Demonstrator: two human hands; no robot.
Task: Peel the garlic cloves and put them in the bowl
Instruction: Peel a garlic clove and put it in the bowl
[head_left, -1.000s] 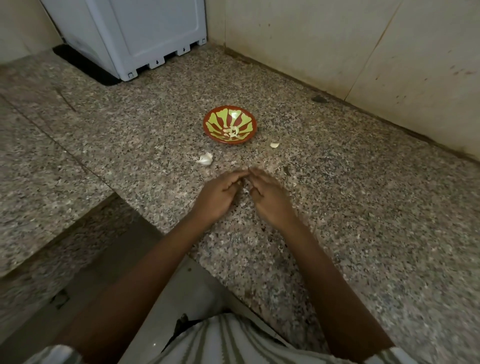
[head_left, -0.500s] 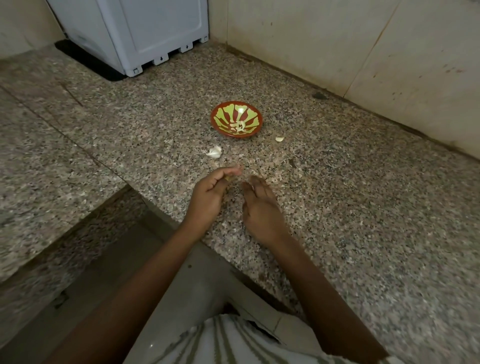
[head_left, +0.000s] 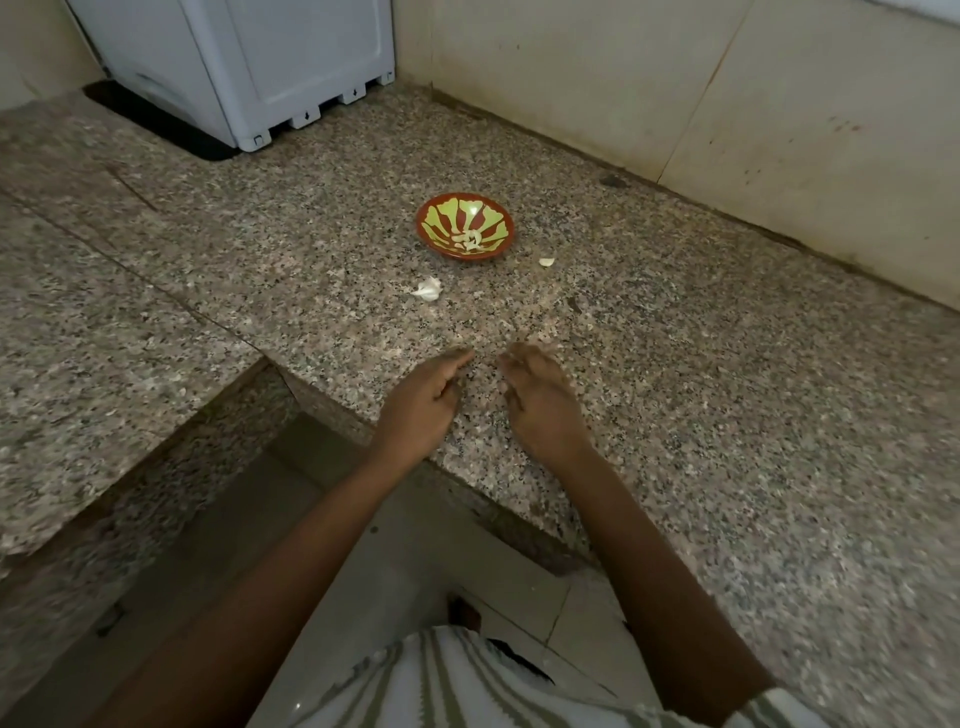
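A red bowl with yellow-green petal markings sits on the granite counter, with a few peeled garlic cloves in its bottom. A pale garlic piece with loose skin lies in front of the bowl on the left. A small clove lies just right of the bowl. My left hand rests near the counter's front edge, thumb and forefinger pinched forward; what is between them is hidden. My right hand lies beside it with fingers curled down onto the stone, a small gap between the hands.
A white appliance stands at the back left on a dark mat. A tiled wall runs along the back and right. The counter steps down to a lower ledge on the left, with floor below my arms.
My hands were joined at the fingertips a second ago. They have parted and drawn back toward the counter's front edge. The bowl and loose garlic have stayed put.
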